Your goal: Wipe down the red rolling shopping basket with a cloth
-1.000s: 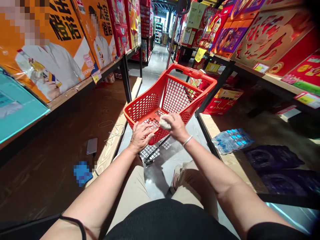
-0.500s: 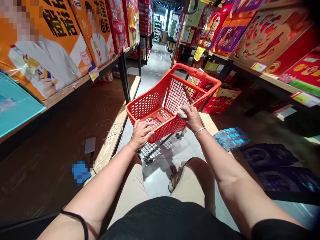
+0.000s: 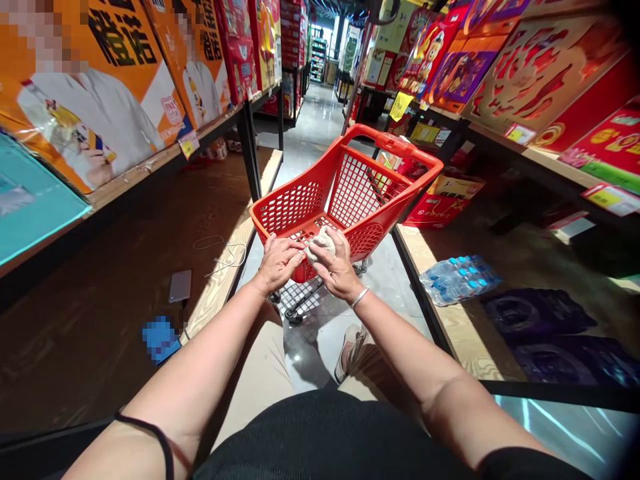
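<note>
A red shopping cart (image 3: 367,233) with lattice sides stands in the aisle before my knees, its handle on the far side. My left hand (image 3: 280,263) rests on the near left corner of its rim, fingers stretched out over the edge. In my right hand (image 3: 337,267) is a bunched whitish cloth (image 3: 321,247), pressed against the near rim just right of the left hand. Part of the cloth is hidden by the fingers. Nothing lies in the part of the basket that shows.
Shelves with orange boxes (image 3: 115,100) line the left; red gift boxes (image 3: 530,80) line the right. On the low right shelf lies a pack of water bottles (image 3: 460,277). A phone-like slab (image 3: 180,287) and a thin white cord (image 3: 227,257) lie on the low left shelf.
My right hand has moved left along the cart's rim with the cloth, from the right side to beside my left hand. The left hand has hardly moved.
</note>
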A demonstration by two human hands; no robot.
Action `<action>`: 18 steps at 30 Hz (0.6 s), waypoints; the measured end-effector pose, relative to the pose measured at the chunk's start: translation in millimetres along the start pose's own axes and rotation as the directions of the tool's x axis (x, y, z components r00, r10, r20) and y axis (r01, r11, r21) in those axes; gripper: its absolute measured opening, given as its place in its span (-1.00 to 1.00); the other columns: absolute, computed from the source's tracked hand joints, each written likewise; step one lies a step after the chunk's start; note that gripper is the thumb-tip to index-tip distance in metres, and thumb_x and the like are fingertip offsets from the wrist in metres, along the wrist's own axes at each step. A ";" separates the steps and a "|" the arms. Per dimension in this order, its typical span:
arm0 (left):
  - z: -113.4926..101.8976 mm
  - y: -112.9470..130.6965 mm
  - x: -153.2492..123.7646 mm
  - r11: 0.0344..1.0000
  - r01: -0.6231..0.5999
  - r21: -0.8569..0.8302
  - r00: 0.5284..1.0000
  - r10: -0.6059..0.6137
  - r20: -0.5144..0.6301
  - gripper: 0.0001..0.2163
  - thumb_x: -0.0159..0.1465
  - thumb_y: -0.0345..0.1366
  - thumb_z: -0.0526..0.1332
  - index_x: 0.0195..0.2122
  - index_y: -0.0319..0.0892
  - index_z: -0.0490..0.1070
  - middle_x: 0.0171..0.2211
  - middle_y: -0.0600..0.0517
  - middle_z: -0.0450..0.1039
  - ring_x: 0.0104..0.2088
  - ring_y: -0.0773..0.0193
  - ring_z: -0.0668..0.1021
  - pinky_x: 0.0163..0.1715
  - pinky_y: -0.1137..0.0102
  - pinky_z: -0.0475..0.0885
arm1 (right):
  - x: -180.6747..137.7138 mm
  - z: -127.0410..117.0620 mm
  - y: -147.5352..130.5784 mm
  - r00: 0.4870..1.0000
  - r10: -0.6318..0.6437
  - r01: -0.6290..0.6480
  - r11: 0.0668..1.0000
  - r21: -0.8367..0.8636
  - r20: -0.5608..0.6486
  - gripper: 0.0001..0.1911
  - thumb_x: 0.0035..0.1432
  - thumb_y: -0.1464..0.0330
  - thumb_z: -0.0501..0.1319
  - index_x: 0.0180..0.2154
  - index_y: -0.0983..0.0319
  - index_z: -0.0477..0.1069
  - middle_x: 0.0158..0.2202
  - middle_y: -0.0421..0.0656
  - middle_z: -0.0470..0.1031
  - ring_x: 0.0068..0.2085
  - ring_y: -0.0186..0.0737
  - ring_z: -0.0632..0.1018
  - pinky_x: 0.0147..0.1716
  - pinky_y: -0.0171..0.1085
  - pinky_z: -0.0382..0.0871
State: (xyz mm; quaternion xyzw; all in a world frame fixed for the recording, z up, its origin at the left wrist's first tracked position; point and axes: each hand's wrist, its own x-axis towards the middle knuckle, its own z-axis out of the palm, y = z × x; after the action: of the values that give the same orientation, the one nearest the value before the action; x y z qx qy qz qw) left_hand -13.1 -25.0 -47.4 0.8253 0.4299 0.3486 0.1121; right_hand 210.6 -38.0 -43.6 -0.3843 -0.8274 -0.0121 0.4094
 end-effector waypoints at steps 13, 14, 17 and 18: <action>-1.6 2.6 -1.6 1.000 -0.003 -0.003 1.000 0.003 -0.022 -0.71 0.38 -0.16 0.06 -0.30 -0.06 0.57 -0.04 0.03 0.60 0.06 0.12 0.49 0.35 -0.08 -0.05 | -79.9 61.4 3.0 0.948 0.320 -0.319 0.946 0.050 -0.005 -0.45 0.10 0.41 0.25 0.16 0.14 0.37 -0.05 -0.05 0.51 -0.07 -0.03 0.55 -0.05 -0.06 0.58; -1.5 2.6 -1.6 1.000 -0.001 -0.005 1.000 0.001 -0.021 -0.71 0.38 -0.16 0.06 -0.29 -0.06 0.57 -0.04 0.02 0.60 0.06 0.12 0.49 0.35 -0.09 -0.06 | -73.1 54.1 4.9 0.937 0.342 -0.338 0.939 0.062 -0.069 -0.45 0.08 0.40 0.27 0.15 0.16 0.36 -0.06 -0.03 0.50 -0.06 -0.03 0.55 -0.04 -0.05 0.57; -0.5 3.2 -1.6 1.000 0.002 -0.010 1.000 -0.002 -0.023 -0.71 0.39 -0.16 0.06 -0.28 -0.06 0.57 -0.03 0.02 0.60 0.06 0.12 0.50 0.35 -0.10 -0.06 | -41.8 28.1 11.9 0.890 0.364 -0.365 0.930 0.050 -0.274 -0.51 0.09 0.36 0.29 0.08 0.19 0.35 -0.03 -0.01 0.43 0.00 -0.05 0.51 0.08 -0.02 0.49; 0.2 3.8 -1.5 1.000 0.001 -0.013 1.000 -0.001 -0.025 -0.71 0.39 -0.16 0.06 -0.28 -0.06 0.57 -0.03 0.01 0.60 0.06 0.12 0.50 0.35 -0.10 -0.06 | -31.9 22.5 13.0 0.869 0.367 -0.379 0.925 0.031 -0.332 -0.53 0.11 0.35 0.29 0.08 0.19 0.34 -0.01 0.00 0.41 0.03 -0.05 0.49 0.13 0.00 0.46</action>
State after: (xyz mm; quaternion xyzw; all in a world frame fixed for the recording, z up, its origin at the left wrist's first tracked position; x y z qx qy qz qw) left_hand -11.1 -28.5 -46.4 0.8199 0.4295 0.3614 0.1122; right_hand 215.8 -41.3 -84.3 -0.5363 -0.6564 -0.0116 0.5305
